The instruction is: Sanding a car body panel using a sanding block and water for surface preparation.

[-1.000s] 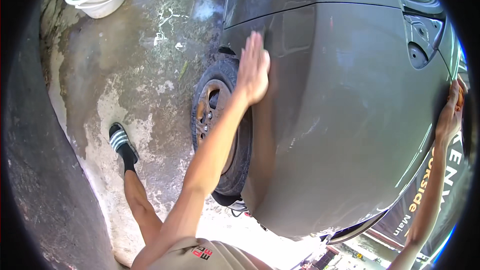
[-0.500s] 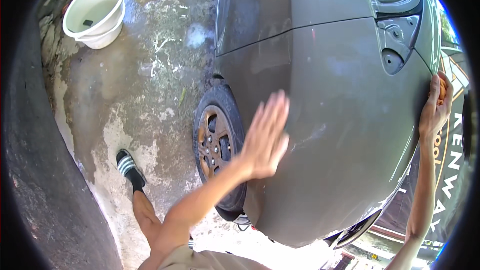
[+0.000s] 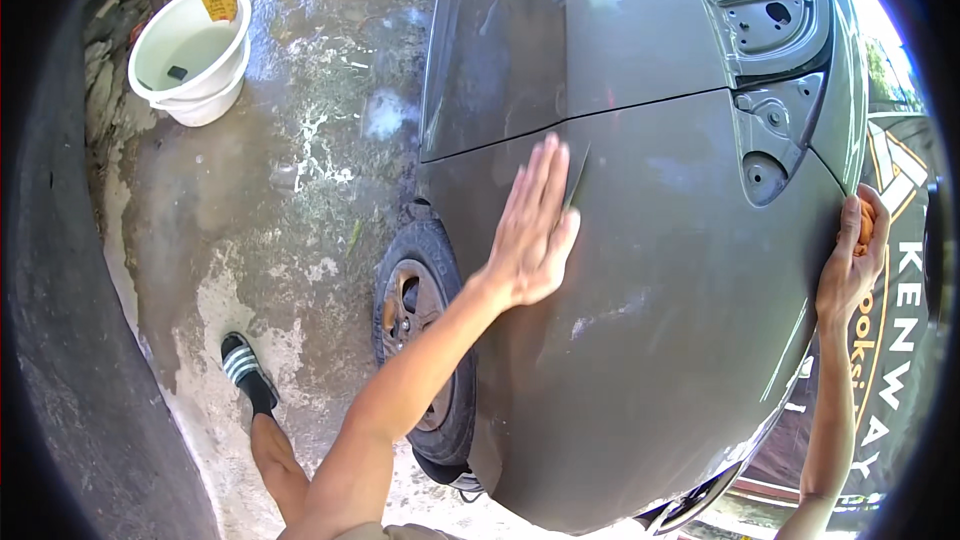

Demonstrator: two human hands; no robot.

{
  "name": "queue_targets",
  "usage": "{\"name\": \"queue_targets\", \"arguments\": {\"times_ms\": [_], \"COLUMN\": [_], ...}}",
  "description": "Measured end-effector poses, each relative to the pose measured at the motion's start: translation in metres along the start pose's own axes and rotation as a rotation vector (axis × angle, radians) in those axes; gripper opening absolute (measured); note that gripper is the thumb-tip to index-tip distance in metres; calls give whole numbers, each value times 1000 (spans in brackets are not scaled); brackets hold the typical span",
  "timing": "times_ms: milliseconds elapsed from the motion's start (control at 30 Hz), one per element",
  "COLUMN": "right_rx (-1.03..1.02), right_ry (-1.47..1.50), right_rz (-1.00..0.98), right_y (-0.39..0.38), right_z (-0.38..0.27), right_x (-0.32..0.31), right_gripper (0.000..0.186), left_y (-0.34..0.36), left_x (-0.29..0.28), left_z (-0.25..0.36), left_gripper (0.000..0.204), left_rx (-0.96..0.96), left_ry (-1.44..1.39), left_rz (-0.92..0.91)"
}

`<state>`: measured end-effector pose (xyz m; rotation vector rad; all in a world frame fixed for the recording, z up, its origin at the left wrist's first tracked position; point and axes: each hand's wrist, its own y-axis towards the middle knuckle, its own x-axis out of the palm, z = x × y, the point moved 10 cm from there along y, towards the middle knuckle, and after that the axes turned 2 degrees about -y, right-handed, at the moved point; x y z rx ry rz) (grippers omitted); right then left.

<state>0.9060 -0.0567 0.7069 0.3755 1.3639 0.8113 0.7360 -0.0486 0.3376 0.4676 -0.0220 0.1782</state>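
Observation:
My left hand [image 3: 532,230] lies flat against the side panel [image 3: 650,270] of a grey-brown car, above the front wheel, its fingers stretched toward the door seam. Beside its index finger and thumb, the edge of a thin dark sheet [image 3: 577,175] shows; the palm hides the rest, and I cannot tell its kind. At the panel's far edge, on the right, my right hand [image 3: 848,260] is closed around a crumpled orange cloth [image 3: 866,230]. Most of that cloth is covered by the fingers.
The car's front wheel [image 3: 425,315] stands below the panel. White tubs [image 3: 205,110], one inside the other, hold water at the upper left. A dark wall edge [image 3: 80,380] runs along the left, and a black printed banner [image 3: 900,340] hangs at the right.
My left hand has slid along the panel, closer to the door seam, and the dark sheet's edge now shows. My right hand keeps its place at the far edge. The whole view has shifted slightly.

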Motion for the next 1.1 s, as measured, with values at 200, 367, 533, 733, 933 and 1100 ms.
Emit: {"name": "queue_targets", "arguments": {"times_ms": [200, 367, 533, 733, 933, 1100], "right_rx": [-17, 81, 46, 148, 133, 364], "right_ry": [108, 121, 100, 237, 223, 227], "right_rz": [31, -25, -4, -7, 29, 82], "right_y": [-2, -1, 6, 8, 10, -10], "right_z": [5, 27, 27, 65, 77, 36], "right_x": [-6, 8, 5, -10, -30, -12], "right_gripper": [33, 33, 34, 36, 37, 46], "left_y": [-21, 8, -23, -57, -85, -71], "left_x": [4, -29, -19, -10, -12, -45], "left_z": [13, -61, -92, -102, -125, -260], "left_gripper": [69, 66, 67, 69, 66, 77], "left_rx": [-30, -324, -241, -362, -408, -676], "left_ry": [-32, 112, 49, -60, -126, -238], "left_rz": [1, 25, -2, -1, 47, 179]}}
